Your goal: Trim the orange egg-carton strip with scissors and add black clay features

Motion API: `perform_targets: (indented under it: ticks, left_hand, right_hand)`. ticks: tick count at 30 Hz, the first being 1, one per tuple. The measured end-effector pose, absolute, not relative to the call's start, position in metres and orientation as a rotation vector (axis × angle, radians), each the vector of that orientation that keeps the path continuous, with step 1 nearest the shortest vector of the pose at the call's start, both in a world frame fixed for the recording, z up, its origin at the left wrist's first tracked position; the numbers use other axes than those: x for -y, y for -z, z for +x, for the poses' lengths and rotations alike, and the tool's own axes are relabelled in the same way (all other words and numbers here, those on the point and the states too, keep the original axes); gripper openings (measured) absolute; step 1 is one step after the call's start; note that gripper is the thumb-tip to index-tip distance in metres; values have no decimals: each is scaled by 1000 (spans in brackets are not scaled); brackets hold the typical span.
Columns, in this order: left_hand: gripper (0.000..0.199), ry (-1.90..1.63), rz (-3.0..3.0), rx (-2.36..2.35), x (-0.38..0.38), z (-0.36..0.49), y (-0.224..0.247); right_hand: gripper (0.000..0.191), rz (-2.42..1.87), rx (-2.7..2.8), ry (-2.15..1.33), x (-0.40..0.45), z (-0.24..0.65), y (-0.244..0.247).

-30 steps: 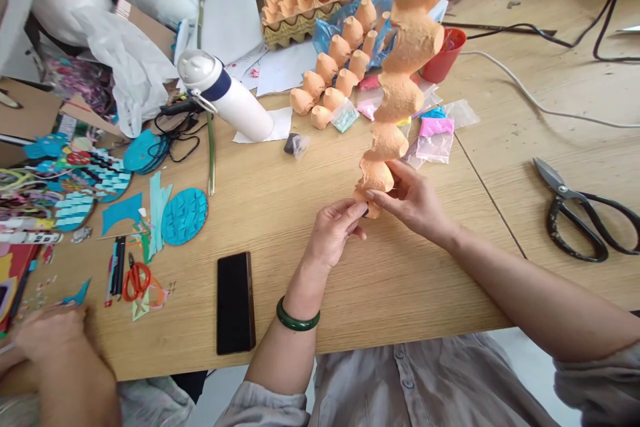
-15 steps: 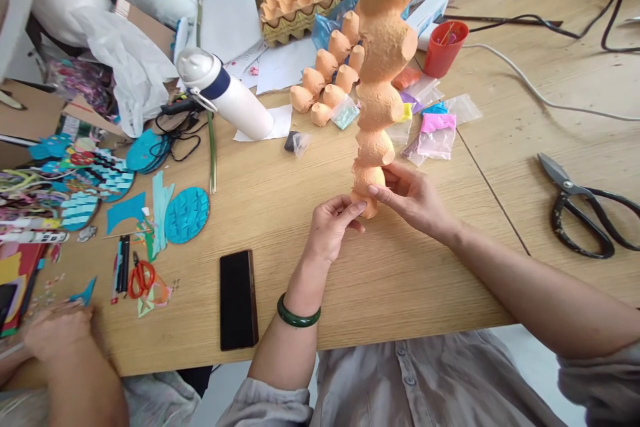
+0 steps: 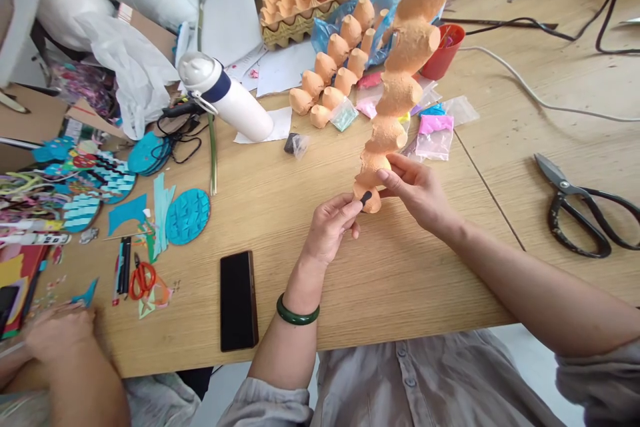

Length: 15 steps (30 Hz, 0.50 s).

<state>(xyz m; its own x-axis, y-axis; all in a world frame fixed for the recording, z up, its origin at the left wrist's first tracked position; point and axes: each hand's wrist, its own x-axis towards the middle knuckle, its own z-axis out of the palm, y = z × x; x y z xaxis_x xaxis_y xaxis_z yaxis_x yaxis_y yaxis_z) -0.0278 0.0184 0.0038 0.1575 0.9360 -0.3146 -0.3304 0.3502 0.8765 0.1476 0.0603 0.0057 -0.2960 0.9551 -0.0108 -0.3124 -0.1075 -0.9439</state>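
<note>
A tall orange stack of knobbly cup shapes (image 3: pixel 400 97) leans up and to the right over the table. My right hand (image 3: pixel 417 190) grips it near its narrow lower end, thumb in front. Between the thumb and finger of my left hand (image 3: pixel 333 223) is a small black piece (image 3: pixel 367 197), held against the lowest orange cup. Behind the stack lie two rows of orange cups (image 3: pixel 326 68) and small bags of coloured clay, one of them pink (image 3: pixel 434 137).
Black scissors (image 3: pixel 575 207) lie at the right, a red cup (image 3: pixel 444 50) behind. A white bottle (image 3: pixel 235 103), a phone (image 3: pixel 239 300) and blue craft pieces (image 3: pixel 187 215) are to the left. Another person's hand (image 3: pixel 60 330) rests at the far left.
The stack's top has tilted right and come lower into view. The black piece now shows at my left fingertips. My right hand has shifted slightly with the stack.
</note>
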Motion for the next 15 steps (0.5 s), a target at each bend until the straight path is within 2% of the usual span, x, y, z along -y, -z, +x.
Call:
perform_targets:
  ticks: [7,15]
  left_hand:
    - [33,-1089,732,-1094,-20,-27,-1]
    - [41,-1082,709,-1163,-20,-25,-3]
  right_hand:
    - [43,-821,1169,-1594,-57,146,-8]
    - [55,-792,1222,-1535,-53,142,-1]
